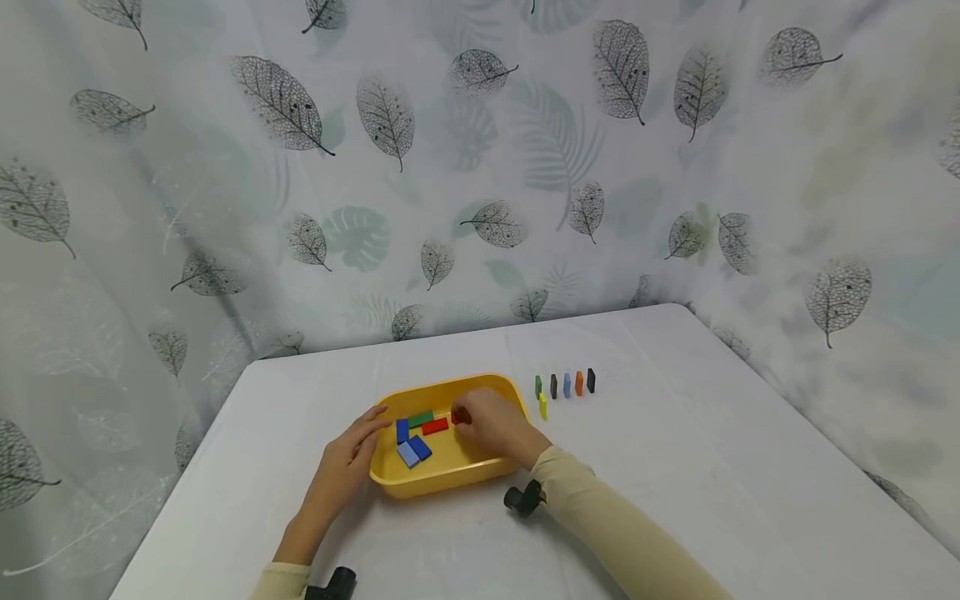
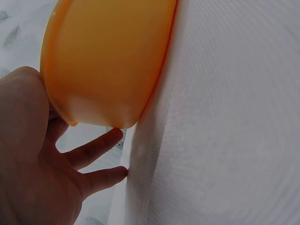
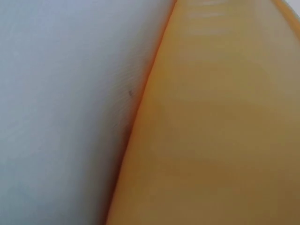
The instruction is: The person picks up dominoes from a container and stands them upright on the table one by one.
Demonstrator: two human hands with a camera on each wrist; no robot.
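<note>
A yellow tray (image 1: 450, 481) stands on the white table with several dominoes lying flat inside. My left hand (image 1: 347, 458) is at the tray's left end, fingers extended and touching the rim and outer wall; in the left wrist view the fingers (image 2: 96, 149) are spread beside the wall. My right hand (image 1: 492, 421) reaches over the right side of the tray and pinches a red domino (image 1: 454, 417), mostly covered by the fingers. Nearest to it lies another red domino (image 1: 435, 427). Only the tray's outer wall (image 3: 211, 131) and the cloth fill the right wrist view.
Left in the tray are a green domino (image 1: 421, 419) and blue ones (image 1: 420, 447). Beyond its right end several dominoes stand upright in a row, from a green one (image 1: 537, 386) to a black one (image 1: 591, 381). A yellow domino (image 1: 543, 406) stands in front. A leaf-print curtain (image 1: 480, 167) hangs behind.
</note>
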